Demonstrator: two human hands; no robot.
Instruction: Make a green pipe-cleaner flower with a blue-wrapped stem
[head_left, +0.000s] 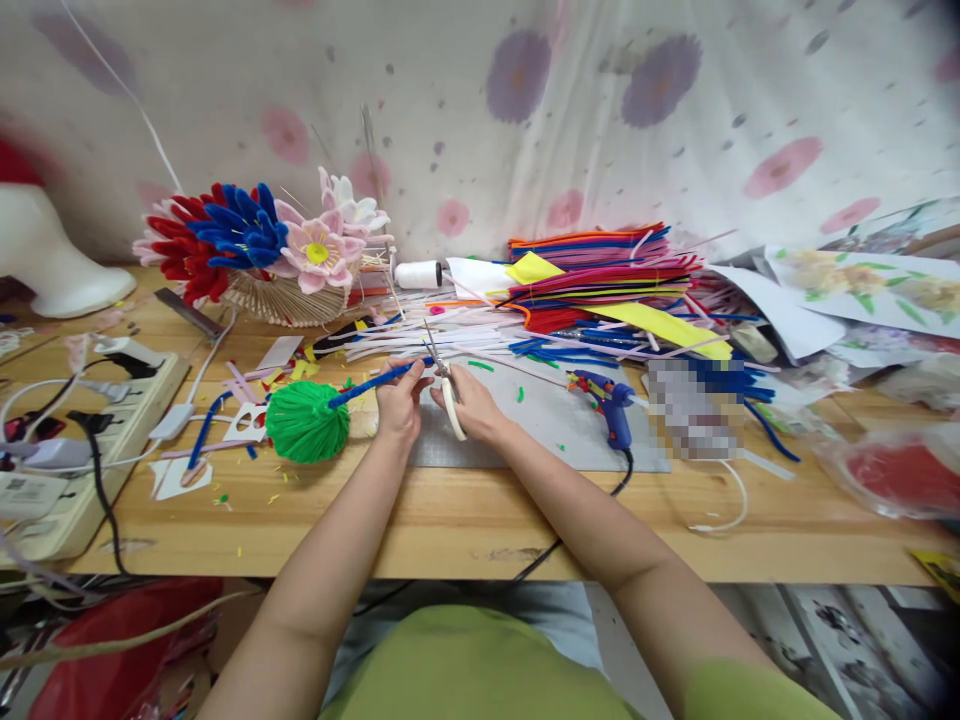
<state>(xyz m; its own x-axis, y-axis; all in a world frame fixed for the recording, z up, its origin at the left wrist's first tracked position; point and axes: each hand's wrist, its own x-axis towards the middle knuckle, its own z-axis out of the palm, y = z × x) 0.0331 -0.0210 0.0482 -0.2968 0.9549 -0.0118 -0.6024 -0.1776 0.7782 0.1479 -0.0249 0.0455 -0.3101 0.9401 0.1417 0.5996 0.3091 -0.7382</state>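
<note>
My left hand (401, 405) pinches a blue pipe cleaner (375, 382) near its right end. The other end of that pipe cleaner reaches a green yarn-like ball (307, 422) at the left. In my right hand (474, 400) is a pair of white-handled scissors (450, 400), its blades pointing up and away, close to the fingertips of my left hand. The blades are at the blue pipe cleaner's tip; whether they touch it I cannot tell. Both hands are over a grey mat (510, 440) on the wooden table.
A blue glue gun (611, 405) lies on the mat's right side, its cord running off the front edge. Bundles of coloured pipe cleaners (600, 285) are piled behind. Fuzzy flowers (255, 240) stand at the back left, near a power strip (142, 430). Green and yellow scraps are scattered about.
</note>
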